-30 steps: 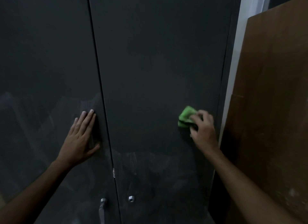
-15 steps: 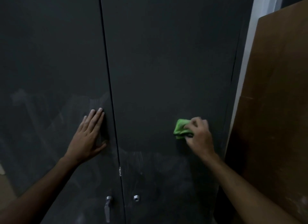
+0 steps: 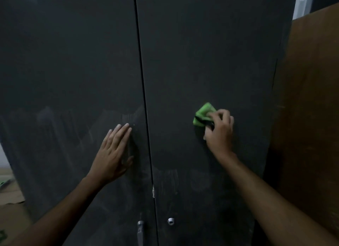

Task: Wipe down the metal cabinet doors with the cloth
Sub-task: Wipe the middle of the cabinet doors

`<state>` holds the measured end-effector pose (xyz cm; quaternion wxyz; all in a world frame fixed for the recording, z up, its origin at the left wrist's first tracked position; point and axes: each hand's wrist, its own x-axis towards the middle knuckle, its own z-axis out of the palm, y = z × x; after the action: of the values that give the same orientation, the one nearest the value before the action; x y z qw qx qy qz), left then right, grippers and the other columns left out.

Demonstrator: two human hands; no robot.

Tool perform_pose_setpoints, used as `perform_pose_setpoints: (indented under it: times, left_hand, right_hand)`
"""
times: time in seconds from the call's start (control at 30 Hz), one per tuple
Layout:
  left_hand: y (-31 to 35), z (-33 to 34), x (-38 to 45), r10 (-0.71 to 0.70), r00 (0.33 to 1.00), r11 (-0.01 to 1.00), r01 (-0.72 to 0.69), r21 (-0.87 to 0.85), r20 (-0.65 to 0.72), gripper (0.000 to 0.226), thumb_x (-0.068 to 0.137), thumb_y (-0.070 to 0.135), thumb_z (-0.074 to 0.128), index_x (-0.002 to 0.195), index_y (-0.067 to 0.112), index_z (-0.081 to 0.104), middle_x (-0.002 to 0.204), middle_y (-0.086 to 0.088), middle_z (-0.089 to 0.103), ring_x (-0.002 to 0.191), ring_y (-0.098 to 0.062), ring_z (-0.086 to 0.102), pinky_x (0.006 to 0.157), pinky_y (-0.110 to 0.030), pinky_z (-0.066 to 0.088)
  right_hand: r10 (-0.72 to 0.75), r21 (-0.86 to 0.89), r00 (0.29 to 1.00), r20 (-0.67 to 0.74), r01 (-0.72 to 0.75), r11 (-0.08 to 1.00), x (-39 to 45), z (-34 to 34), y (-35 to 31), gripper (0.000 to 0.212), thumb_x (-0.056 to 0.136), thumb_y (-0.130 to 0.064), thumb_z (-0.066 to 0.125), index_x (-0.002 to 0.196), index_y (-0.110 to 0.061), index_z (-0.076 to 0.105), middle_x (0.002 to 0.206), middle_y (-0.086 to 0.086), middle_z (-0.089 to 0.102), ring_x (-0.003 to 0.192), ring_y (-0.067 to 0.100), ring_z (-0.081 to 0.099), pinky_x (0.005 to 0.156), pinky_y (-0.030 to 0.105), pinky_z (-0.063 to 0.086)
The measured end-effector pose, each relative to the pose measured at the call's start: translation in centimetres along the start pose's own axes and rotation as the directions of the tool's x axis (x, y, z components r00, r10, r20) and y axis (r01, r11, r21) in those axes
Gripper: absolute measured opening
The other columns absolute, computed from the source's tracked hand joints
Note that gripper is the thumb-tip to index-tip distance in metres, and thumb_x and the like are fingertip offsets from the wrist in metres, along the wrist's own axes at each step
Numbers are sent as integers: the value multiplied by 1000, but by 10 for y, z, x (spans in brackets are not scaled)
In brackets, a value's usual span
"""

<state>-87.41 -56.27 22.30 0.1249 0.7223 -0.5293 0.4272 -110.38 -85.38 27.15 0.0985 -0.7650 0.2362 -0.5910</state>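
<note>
A tall dark grey metal cabinet fills the view, with a left door (image 3: 69,71) and a right door (image 3: 211,62) meeting at a vertical seam. My left hand (image 3: 113,154) presses flat on the left door beside the seam, fingers straight. My right hand (image 3: 219,132) grips a bunched green cloth (image 3: 202,114) and holds it against the right door at mid height. Pale smears and streaks show on the lower part of both doors.
A metal handle (image 3: 140,231) and a round lock (image 3: 171,221) sit low by the seam. A brown wooden board (image 3: 310,117) leans close on the right of the cabinet. A strip of floor (image 3: 9,200) shows at the lower left.
My right hand has slid the cloth left along the right door, away from its right edge. The view has shifted so the cabinet sits further right. My left hand stays pressed in place.
</note>
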Motion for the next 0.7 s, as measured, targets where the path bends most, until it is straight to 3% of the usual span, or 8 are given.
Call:
perform_pose_setpoints:
  times: [0.07,0.17,0.23,0.33,0.43,0.53,0.63,0.7]
  left_hand:
    - [-9,-3,-8,-8,1000,1000,8,0,6,92,93,51,52,165,3,21,175,-13,15,162,-33,14,129,-56,19]
    - [-24,-8,-17,-10,1000,1000,10,7,3,93,92,52,51,164,1,24,173,-16,17,161,-35,15,129,-57,19]
    - [-34,-12,-23,-8,1000,1000,8,8,-22,91,93,51,51,163,1,25,173,-17,18,161,-36,16,130,-55,17]
    - [-49,-16,-33,-19,999,1000,19,5,-51,88,95,51,52,163,1,27,173,-17,19,161,-37,16,129,-56,18]
    - [-62,-17,-40,-47,998,999,47,0,-44,88,95,52,52,163,1,27,173,-17,18,161,-37,15,129,-59,20]
    - [-74,-16,-45,-50,998,999,50,6,-44,88,95,53,51,164,2,26,174,-16,17,162,-36,15,129,-58,20]
    - [-83,-14,-50,-37,998,999,38,20,-47,89,95,53,52,164,2,26,174,-16,15,162,-36,14,129,-57,18]
    - [-86,-12,-52,-30,998,999,31,23,-48,89,95,53,52,164,2,26,174,-16,15,162,-36,13,130,-56,18]
  right_hand:
    - [-70,41,997,-25,71,997,0,16,-36,50,71,8,69,116,-14,71,123,11,54,105,33,49,94,41,48]
    - [-383,23,868,316,397,918,-38,36,-64,45,74,2,71,115,-16,72,126,11,55,104,31,50,90,44,51]
    - [-433,-8,796,422,481,877,-51,37,-64,37,77,-3,74,112,-16,73,121,8,55,101,30,51,84,48,53]
    - [-296,-7,926,233,306,952,-29,39,-82,46,74,1,76,116,-16,70,128,12,52,105,32,51,83,47,55]
    - [-261,-11,963,73,262,965,-2,54,-122,56,78,-6,75,131,-20,63,142,10,44,111,29,46,85,40,54]
    - [-394,-56,905,160,407,912,-22,70,-143,45,85,-26,75,129,-23,67,147,11,45,112,34,48,89,43,46]
    - [-627,-44,685,371,687,725,-54,72,-136,40,78,-9,79,117,-19,73,136,12,58,98,36,56,75,46,52]
    - [-614,-46,718,328,661,749,-35,67,-141,40,78,-1,73,115,-16,73,132,15,60,94,38,56,74,48,53]
